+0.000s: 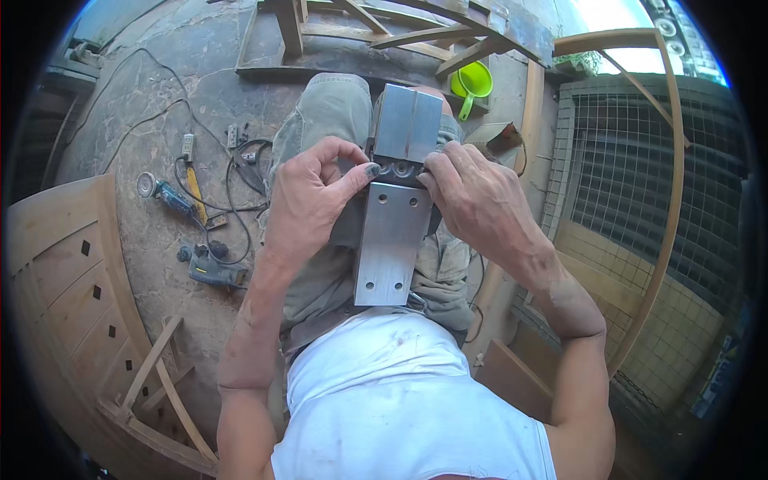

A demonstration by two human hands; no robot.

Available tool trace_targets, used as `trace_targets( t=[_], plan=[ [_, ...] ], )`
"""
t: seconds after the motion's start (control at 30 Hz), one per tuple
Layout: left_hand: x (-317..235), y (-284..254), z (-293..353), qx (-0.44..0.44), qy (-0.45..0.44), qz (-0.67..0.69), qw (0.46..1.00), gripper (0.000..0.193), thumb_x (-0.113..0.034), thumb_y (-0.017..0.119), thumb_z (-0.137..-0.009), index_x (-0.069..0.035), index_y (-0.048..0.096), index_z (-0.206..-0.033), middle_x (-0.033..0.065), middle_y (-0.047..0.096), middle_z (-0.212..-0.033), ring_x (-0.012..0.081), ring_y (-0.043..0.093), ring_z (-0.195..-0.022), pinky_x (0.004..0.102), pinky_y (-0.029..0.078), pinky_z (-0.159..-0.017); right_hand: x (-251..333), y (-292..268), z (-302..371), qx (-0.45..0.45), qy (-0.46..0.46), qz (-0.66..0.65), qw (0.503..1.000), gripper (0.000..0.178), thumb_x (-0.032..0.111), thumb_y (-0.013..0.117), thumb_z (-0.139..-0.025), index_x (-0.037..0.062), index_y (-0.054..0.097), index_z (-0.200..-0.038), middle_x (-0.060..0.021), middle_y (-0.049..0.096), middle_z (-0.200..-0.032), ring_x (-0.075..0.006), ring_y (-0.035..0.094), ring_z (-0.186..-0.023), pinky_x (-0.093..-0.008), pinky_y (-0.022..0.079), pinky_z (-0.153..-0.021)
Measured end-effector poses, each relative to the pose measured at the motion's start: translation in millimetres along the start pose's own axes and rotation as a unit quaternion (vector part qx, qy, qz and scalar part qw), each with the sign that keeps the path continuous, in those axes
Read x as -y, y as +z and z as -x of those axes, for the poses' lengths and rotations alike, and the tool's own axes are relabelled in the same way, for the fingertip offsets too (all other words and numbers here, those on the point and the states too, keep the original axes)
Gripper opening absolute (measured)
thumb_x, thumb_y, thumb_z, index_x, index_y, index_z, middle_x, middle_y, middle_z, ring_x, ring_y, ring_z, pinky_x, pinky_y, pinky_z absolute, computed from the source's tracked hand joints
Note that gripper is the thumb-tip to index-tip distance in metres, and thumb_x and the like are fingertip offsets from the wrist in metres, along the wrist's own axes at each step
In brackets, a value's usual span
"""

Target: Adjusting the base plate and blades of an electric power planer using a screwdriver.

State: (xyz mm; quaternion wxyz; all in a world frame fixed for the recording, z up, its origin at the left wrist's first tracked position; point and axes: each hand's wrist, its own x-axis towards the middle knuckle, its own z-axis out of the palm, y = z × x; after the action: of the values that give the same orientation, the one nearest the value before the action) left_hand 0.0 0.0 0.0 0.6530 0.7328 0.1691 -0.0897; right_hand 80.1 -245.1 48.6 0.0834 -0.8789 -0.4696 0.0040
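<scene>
An electric planer (392, 248) lies sole up across my lap, its two bright metal sole plates facing me. The far plate has a groove along its middle; the near one has several screw holes. In the dark gap between them sits the cutter drum (397, 169), with round screw heads showing. My left hand (320, 188) pinches at the drum's left end, thumb and forefinger on it. At the right end my right hand (472, 192) is closed, its fingertips pressed to the drum. Whether either hand holds a separate small part is hidden by the fingers.
On the floor at left lie an angle grinder (178, 200), another corded power tool (214, 268), a power strip (189, 147) and trailing cords. A green dipper (472, 82) stands beyond my knees. Wooden frames (432, 40) and a wooden panel (72, 272) surround me; a mesh gate (640, 192) is at right.
</scene>
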Motion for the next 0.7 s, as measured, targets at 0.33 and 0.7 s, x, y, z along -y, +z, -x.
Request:
trace_targets(
  t=[0.33, 0.7],
  plan=[
    [3.2, 1.6, 0.8, -0.026, 0.021, -0.033, 0.999, 0.015, -0.017, 0.087, -0.104, -0.005, 0.085, -0.112, -0.0079, 0.049, -0.064, 0.0019, 0.042, -0.061, 0.0302, 0.033, -0.056, -5.1, 19.6, -7.5, 0.064, 0.029, 0.037, 0.997, 0.025, 0.02, 0.071, -0.108, 0.0072, 0.061, -0.089, -0.0086, 0.061, -0.083, -0.0233, 0.065, -0.074, -0.0407, 0.054, -0.059],
    [-3.9, 1.0, 4.8, -0.023, 0.021, -0.036, 0.999, 0.016, -0.016, 0.087, -0.103, -0.006, 0.085, -0.115, -0.0116, 0.044, -0.066, 0.0016, 0.036, -0.063, 0.0286, 0.029, -0.057, -7.2, 4.6, -10.6, 0.086, 0.023, 0.016, 0.996, 0.028, 0.027, 0.079, -0.104, 0.0059, 0.064, -0.093, -0.0098, 0.062, -0.085, -0.0267, 0.067, -0.082, -0.0443, 0.054, -0.07]
  ],
)
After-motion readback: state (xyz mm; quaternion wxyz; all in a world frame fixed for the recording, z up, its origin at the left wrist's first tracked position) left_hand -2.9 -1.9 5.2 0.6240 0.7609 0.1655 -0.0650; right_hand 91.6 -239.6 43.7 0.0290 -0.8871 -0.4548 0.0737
